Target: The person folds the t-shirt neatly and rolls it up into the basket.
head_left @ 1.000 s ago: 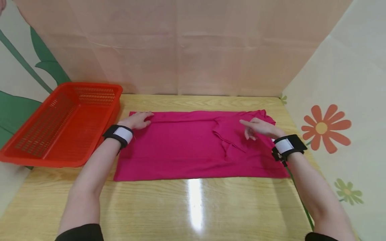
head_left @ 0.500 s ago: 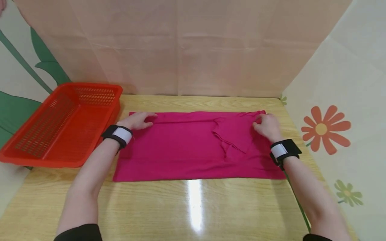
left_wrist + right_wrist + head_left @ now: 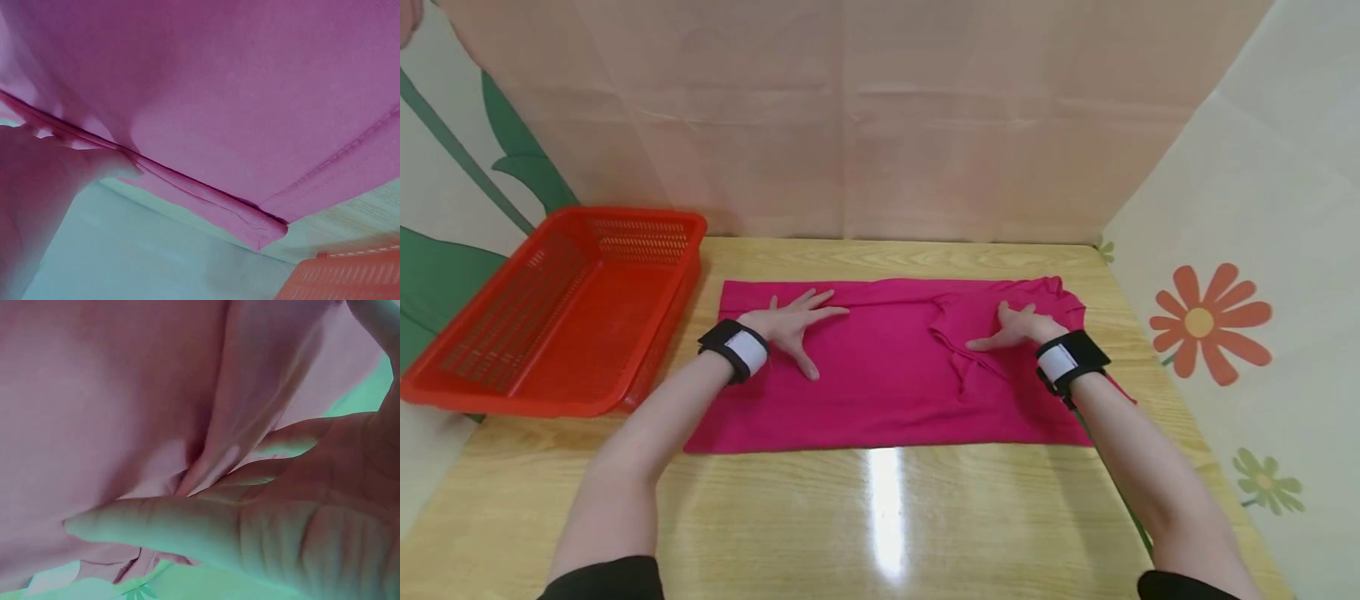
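A bright pink garment (image 3: pixel 880 358), which looks like a shirt, lies flat and folded into a long rectangle. Its right part carries a smaller folded-in flap (image 3: pixel 961 310) with a creased, uneven edge. My left hand (image 3: pixel 793 325) is spread over the left part, fingers apart and thumb toward me. In the left wrist view, the thumb (image 3: pixel 115 164) lies at a folded edge of the cloth. Over the flap, my right hand (image 3: pixel 1019 327) has its fingers extended. The right wrist view shows these fingers (image 3: pixel 150 525) against the cloth; whether they press on it is unclear.
A red perforated plastic basket (image 3: pixel 591 325) stands left of the garment, close to my left forearm. The wooden table (image 3: pixel 775 517) meets a beige back wall (image 3: pixel 850 125). A flower-printed wall covering (image 3: pixel 1247 217) borders the right side. A green cord (image 3: pixel 1108 471) runs along my right forearm.
My left hand has moved right from the garment's left edge, spreading its fingers. The right hand went to the far right corner, then came back left and nearer over the flap.
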Motion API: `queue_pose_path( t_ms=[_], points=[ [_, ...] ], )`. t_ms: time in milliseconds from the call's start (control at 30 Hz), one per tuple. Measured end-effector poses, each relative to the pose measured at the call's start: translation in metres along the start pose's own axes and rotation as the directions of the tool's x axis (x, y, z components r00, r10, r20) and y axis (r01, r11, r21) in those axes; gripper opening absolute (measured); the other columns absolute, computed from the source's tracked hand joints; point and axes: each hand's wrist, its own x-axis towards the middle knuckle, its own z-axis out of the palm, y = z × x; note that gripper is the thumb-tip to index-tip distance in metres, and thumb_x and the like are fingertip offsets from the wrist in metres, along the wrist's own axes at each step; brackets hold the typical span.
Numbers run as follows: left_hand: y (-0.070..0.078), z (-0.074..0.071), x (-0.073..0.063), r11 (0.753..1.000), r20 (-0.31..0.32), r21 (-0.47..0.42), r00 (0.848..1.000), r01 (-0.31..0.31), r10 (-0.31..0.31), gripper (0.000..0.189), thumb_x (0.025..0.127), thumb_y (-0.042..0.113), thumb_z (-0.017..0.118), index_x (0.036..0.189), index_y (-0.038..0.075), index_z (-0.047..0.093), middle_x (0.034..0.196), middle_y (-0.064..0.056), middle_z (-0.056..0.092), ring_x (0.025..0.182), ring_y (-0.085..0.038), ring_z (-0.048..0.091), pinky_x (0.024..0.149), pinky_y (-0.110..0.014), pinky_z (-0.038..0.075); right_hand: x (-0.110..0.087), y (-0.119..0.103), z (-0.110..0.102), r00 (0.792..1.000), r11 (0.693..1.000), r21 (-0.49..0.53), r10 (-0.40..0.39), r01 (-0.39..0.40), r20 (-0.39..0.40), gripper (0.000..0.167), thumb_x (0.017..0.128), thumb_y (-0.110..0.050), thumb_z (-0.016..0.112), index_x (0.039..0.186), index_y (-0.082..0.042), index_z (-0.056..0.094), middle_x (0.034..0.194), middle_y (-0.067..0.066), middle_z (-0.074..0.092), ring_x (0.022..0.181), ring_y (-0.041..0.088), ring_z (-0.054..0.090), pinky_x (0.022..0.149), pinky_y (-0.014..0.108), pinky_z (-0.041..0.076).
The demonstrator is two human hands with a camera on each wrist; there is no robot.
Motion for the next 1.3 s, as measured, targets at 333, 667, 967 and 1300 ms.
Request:
queue_pose_path(
  t_ms=[333,667,967,1300],
  points=[
    [0.010,0.009,-0.008,0.992,0.081,0.074,0.991,0.105,-0.111,0.116,0.048,0.069,0.068,0.140,0.040,0.005,0.146,0.000,-0.014,0.131,-0.028,-0.013,0.088,-0.070,0.005,0.022,-0.002,-0.008,0.997,1.000,-0.014,0.021,-0.020,0.072,0.119,0.065,-0.068,0.057,0.139,0.002,-0.005,0.133,0.041,-0.010,0.120,0.054,-0.007,0.090,0.067,0.010],
    [0.036,0.014,-0.019,0.973,0.126,0.111,0.968,0.202,-0.215,0.120,0.046,0.070,0.068,0.139,0.041,-0.003,0.145,-0.002,-0.018,0.130,-0.029,-0.015,0.086,-0.071,0.008,0.031,-0.002,-0.024,0.995,1.000,0.014,0.019,-0.021,0.094,0.117,0.065,-0.064,0.062,0.141,-0.005,-0.005,0.136,0.035,-0.014,0.121,0.052,-0.005,0.090,0.067,0.013],
    [0.035,0.008,-0.002,0.980,0.110,0.197,0.994,-0.039,0.017,0.118,0.048,0.063,0.072,0.140,0.040,0.002,0.147,0.002,-0.012,0.131,-0.027,-0.014,0.089,-0.069,0.001,0.015,-0.013,-0.023,0.999,1.000,0.019,-0.024,0.023,0.025,0.110,0.070,-0.059,0.061,0.140,0.001,0.001,0.139,0.029,0.007,0.124,0.047,0.008,0.095,0.061,0.016],
    [0.048,0.020,0.005,0.980,0.195,0.197,0.980,-0.010,-0.029,0.122,0.043,0.071,0.068,0.139,0.043,-0.003,0.146,0.004,-0.015,0.130,-0.028,-0.016,0.088,-0.070,0.005,0.029,-0.019,-0.023,0.999,0.999,-0.033,0.023,-0.022,0.030,0.107,0.071,-0.061,0.059,0.141,-0.005,0.000,0.138,0.033,0.006,0.123,0.050,0.005,0.094,0.061,0.018]
  ],
)
